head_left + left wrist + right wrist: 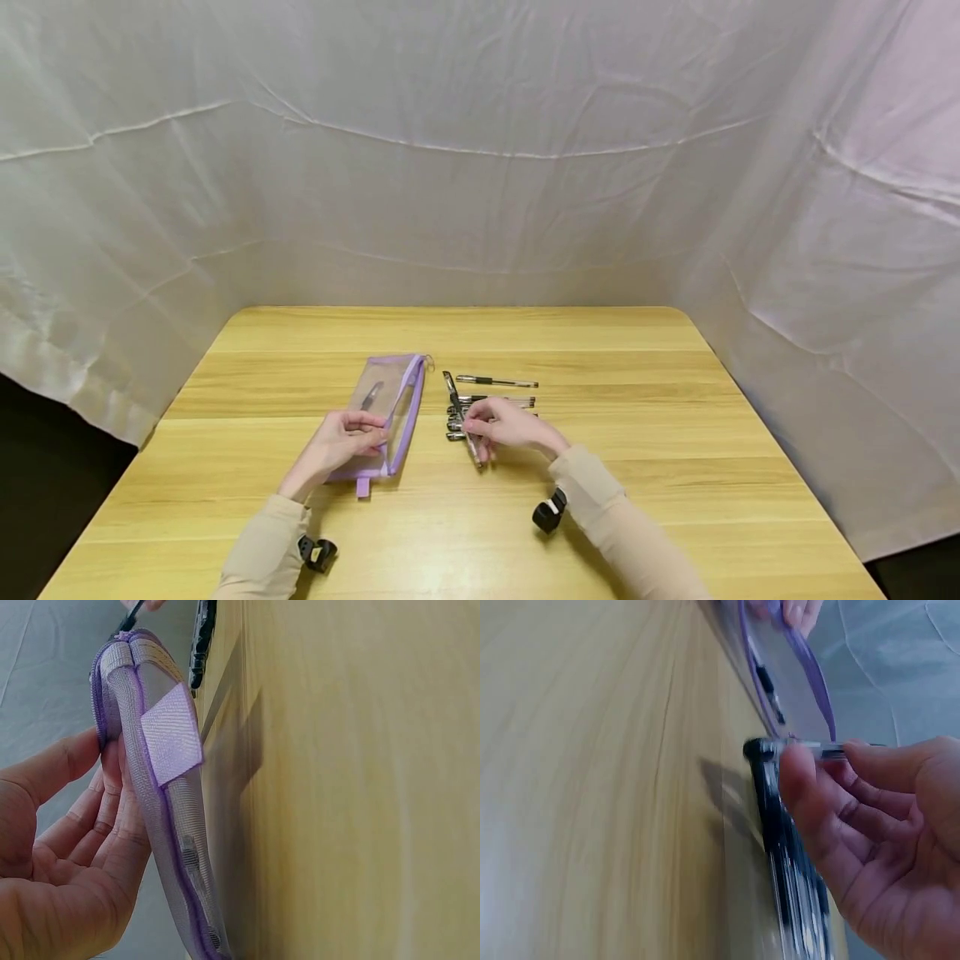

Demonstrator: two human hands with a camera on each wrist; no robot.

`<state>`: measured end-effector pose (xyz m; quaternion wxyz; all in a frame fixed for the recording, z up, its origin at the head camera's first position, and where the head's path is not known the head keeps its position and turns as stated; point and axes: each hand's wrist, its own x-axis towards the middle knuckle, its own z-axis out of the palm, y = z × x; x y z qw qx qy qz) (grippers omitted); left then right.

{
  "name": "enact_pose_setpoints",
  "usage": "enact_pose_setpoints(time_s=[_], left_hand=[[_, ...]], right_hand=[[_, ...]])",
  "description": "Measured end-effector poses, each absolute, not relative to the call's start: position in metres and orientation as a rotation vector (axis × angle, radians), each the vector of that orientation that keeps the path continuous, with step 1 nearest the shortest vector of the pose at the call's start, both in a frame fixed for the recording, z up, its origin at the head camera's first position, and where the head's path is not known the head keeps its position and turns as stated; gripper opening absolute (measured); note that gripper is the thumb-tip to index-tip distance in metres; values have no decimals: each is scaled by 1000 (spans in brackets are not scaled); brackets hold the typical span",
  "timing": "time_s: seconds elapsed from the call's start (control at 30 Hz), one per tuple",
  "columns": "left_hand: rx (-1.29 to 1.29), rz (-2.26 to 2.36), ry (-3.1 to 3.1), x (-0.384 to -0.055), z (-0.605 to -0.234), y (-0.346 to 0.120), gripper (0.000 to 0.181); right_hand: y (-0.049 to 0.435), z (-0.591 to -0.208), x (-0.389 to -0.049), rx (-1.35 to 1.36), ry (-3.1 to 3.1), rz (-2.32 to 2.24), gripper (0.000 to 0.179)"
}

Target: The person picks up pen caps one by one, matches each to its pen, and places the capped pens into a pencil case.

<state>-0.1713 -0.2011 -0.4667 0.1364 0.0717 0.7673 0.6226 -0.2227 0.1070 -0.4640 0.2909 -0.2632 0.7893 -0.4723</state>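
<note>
A purple mesh zip pouch lies on the table with its zipped mouth parted along the right side. My left hand pinches the edge of that mouth between thumb and fingers, also plain in the left wrist view. Through the mesh shows a single pen. My right hand pinches a clear-barrelled gel pen above several other pens lying side by side. In the right wrist view the held pen sits between thumb and index finger, over the row of pens.
The wooden table extends around the pouch and pens. Grey-white cloth hangs behind and at both sides. A purple fabric tab sticks out from the pouch's near end. A black wrist camera is strapped at the right sleeve.
</note>
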Motion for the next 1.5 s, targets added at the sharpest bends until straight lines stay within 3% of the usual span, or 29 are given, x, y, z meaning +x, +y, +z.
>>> enact_pose_setpoints(time_s=[0.57, 0.8, 0.97, 1.33, 1.5], left_hand=[[226, 1809, 2216, -172, -467, -202, 37], [228, 1807, 2218, -173, -468, -202, 38], [231, 1819, 2208, -173, -468, -202, 37], [214, 1804, 2213, -172, -465, -200, 37], [199, 1796, 2225, -173, -465, -202, 37]], right_hand=[[25, -481, -238, -345, 1839, -1601, 20], [8, -479, -238, -351, 1884, -1613, 31], [23, -477, -237, -405, 1986, -1606, 35], [116, -479, -222, -725, 2526, -1201, 11], [142, -482, -226, -775, 2682, -1022, 11]])
